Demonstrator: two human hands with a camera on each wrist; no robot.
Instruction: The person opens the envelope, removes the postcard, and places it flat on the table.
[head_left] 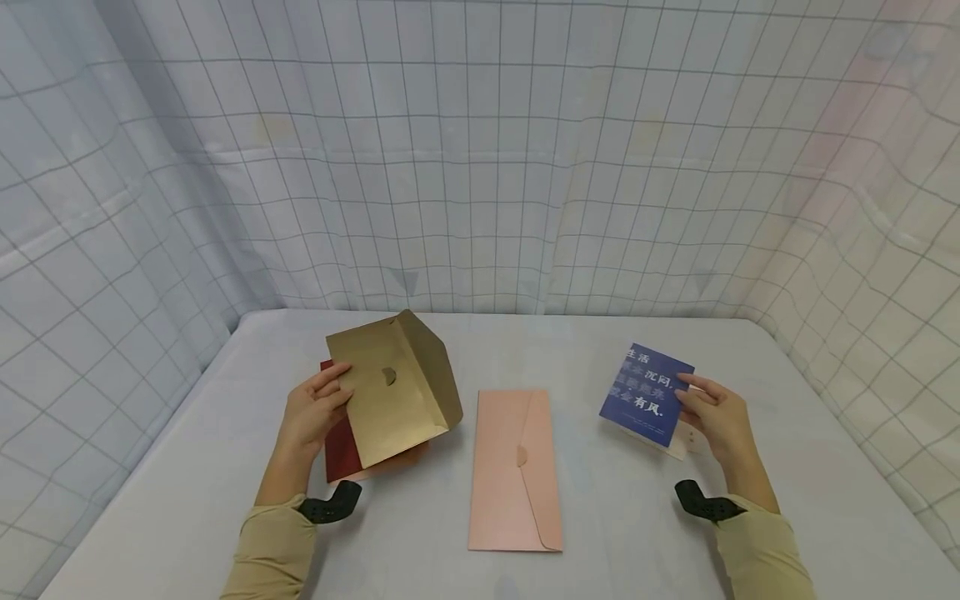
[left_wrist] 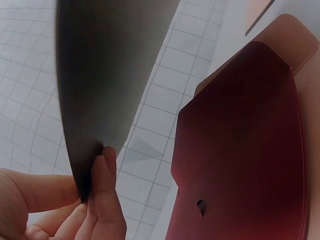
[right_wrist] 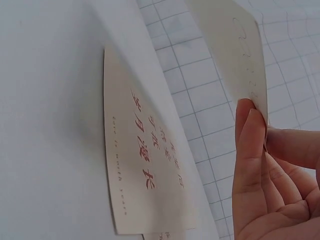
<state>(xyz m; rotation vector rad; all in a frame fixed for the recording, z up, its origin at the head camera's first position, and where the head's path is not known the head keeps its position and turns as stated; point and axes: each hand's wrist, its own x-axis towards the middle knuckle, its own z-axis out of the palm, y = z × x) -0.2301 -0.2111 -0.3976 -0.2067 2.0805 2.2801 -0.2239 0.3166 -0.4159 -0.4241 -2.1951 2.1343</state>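
My left hand (head_left: 318,408) pinches the left edge of a gold envelope (head_left: 386,392), its flap standing open toward the right. Beneath it lie a dark red envelope (left_wrist: 240,150) and a lighter orange-pink envelope (left_wrist: 287,40), both partly covered in the head view. On the right, my right hand (head_left: 716,417) pinches a blue postcard (head_left: 648,392) with white lettering by its right edge, between thumb and fingers. Its pale back (right_wrist: 230,45) faces the right wrist camera. Under the postcard, a cream card (right_wrist: 145,160) with red characters rests on the table, overlapping another card.
A pink envelope (head_left: 513,475) with a side flap lies in the middle of the white table (head_left: 420,542), between the hands. Checked white curtains (head_left: 480,167) hang behind the table and along both sides. A black band sits on each wrist.
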